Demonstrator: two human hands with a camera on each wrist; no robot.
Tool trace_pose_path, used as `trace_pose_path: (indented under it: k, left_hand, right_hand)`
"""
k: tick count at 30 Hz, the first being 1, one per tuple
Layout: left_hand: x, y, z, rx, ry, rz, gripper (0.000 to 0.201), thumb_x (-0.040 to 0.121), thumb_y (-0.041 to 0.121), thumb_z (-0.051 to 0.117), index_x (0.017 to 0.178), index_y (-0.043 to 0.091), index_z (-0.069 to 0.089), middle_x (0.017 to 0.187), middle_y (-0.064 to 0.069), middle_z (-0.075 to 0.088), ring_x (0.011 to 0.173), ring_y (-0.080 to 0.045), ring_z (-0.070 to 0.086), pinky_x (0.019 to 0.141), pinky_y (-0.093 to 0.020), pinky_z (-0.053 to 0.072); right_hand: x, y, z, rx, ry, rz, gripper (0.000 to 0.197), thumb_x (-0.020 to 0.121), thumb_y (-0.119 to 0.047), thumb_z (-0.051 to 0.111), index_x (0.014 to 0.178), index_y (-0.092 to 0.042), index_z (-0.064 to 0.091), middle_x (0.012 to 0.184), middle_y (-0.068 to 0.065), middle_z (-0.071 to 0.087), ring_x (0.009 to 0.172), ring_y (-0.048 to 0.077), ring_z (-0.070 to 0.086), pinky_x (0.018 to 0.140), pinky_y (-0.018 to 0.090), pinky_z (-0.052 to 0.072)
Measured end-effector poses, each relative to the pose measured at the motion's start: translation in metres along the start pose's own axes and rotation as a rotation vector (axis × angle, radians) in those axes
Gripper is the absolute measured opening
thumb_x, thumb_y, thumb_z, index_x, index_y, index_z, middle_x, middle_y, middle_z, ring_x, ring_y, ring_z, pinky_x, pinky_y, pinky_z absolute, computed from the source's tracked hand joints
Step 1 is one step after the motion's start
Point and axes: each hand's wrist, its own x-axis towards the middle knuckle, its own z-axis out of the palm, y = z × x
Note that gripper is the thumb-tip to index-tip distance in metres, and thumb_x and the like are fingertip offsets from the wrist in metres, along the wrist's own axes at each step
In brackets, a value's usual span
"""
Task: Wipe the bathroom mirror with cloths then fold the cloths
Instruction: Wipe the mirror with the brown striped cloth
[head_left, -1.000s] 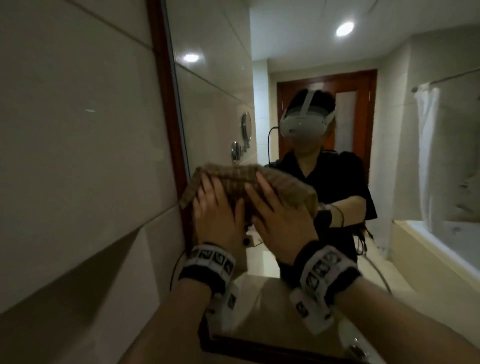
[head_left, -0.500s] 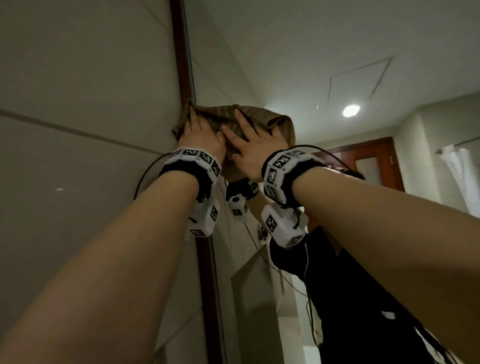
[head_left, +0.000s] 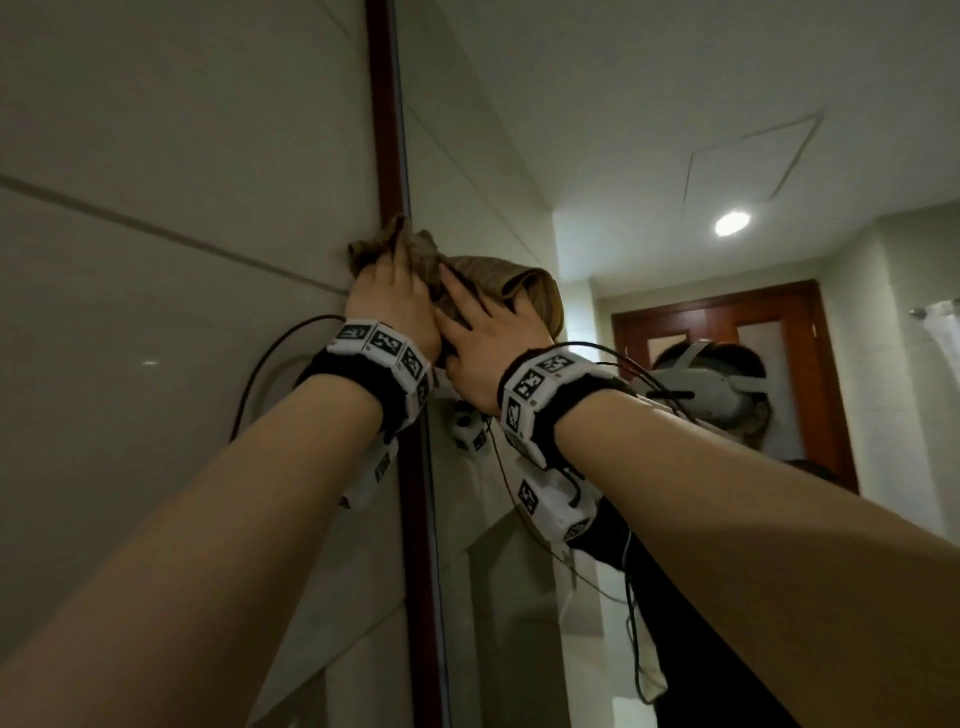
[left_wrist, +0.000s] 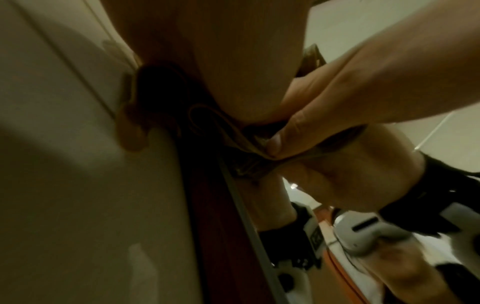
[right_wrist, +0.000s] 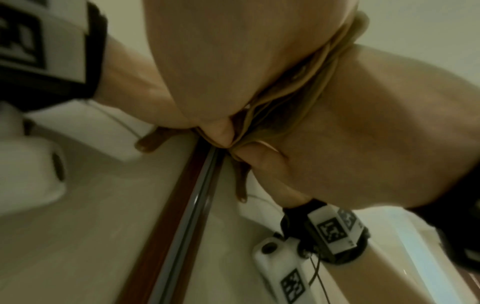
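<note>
A brown cloth (head_left: 519, 280) is bunched against the bathroom mirror (head_left: 571, 130), right at its dark wooden left frame (head_left: 384, 130). My left hand (head_left: 395, 306) presses the cloth's left end flat, and that end laps over the frame. Beside it, my right hand (head_left: 483, 348) lies flat on the cloth with its fingers spread. In the left wrist view the right thumb (left_wrist: 275, 144) rests on a folded edge of the cloth (left_wrist: 233, 139). The right wrist view shows folds of cloth (right_wrist: 298, 92) squeezed between my palm (right_wrist: 207, 51) and the glass.
A pale tiled wall (head_left: 182, 156) lies left of the frame. The glass reflects a person in a headset (head_left: 701, 384), a brown door (head_left: 727, 312) and a ceiling light (head_left: 732, 223). Black cables (head_left: 270, 358) hang from both wrist bands.
Both hands have carried the cloth up the mirror and then left to the frame. The cloth is more bunched, and its left end now overlaps the wood.
</note>
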Motion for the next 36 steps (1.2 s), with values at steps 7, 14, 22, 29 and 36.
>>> trace_pose_path:
  k: [7, 14, 22, 29, 36]
  left_hand:
    - [-0.091, 0.040, 0.037, -0.028, -0.140, 0.006, 0.063, 0.095, 0.027, 0.024, 0.149, -0.003, 0.009, 0.156, -0.024, 0.004, 0.139, -0.034, 0.020, 0.111, -0.039, 0.021]
    - [-0.202, 0.080, 0.087, -0.111, -0.279, 0.034, 0.056, 0.097, 0.025, 0.027, 0.145, -0.003, 0.021, 0.155, -0.024, 0.012, 0.138, -0.034, 0.022, 0.110, -0.038, 0.023]
    - [-0.384, 0.142, 0.175, -0.502, -0.531, -0.057, 0.053, 0.087, 0.014, 0.030, 0.130, -0.004, 0.053, 0.148, -0.021, 0.035, 0.122, -0.033, 0.047, 0.094, -0.037, 0.045]
    - [-0.498, 0.172, 0.220, -0.633, -0.631, -0.115, 0.066, 0.094, 0.026, 0.025, 0.153, 0.014, -0.001, 0.157, -0.001, 0.019, 0.132, -0.024, 0.039, 0.110, -0.029, 0.029]
    - [-0.584, 0.202, 0.239, -0.610, -0.778, 0.330, 0.051, 0.097, 0.011, 0.016, 0.139, -0.018, 0.016, 0.147, -0.037, -0.005, 0.129, -0.054, 0.034, 0.108, -0.057, 0.031]
  right_hand:
    - [-0.080, -0.047, 0.029, 0.123, -0.178, -0.021, 0.072, 0.096, -0.046, 0.033, 0.155, -0.024, -0.001, 0.160, 0.002, -0.017, 0.148, 0.016, -0.002, 0.116, 0.043, 0.000]
    - [-0.183, -0.096, 0.074, 0.295, -0.249, -0.046, 0.065, 0.090, -0.040, 0.040, 0.148, -0.011, 0.035, 0.156, 0.012, 0.028, 0.141, 0.023, 0.033, 0.114, 0.049, 0.021]
    - [-0.340, -0.172, 0.140, 0.523, -0.583, -0.048, 0.070, 0.086, -0.048, 0.024, 0.143, -0.013, 0.044, 0.148, 0.004, 0.043, 0.133, 0.025, 0.046, 0.109, 0.040, 0.025]
    - [-0.437, -0.204, 0.185, 0.649, -0.779, -0.096, 0.057, 0.100, -0.043, 0.025, 0.150, -0.015, 0.034, 0.154, -0.001, 0.031, 0.137, 0.019, 0.040, 0.111, 0.037, 0.036]
    - [-0.529, -0.193, 0.206, 0.550, -1.050, -0.245, 0.052, 0.091, -0.035, 0.030, 0.136, -0.026, 0.056, 0.141, -0.004, 0.052, 0.126, 0.015, 0.053, 0.098, 0.031, 0.049]
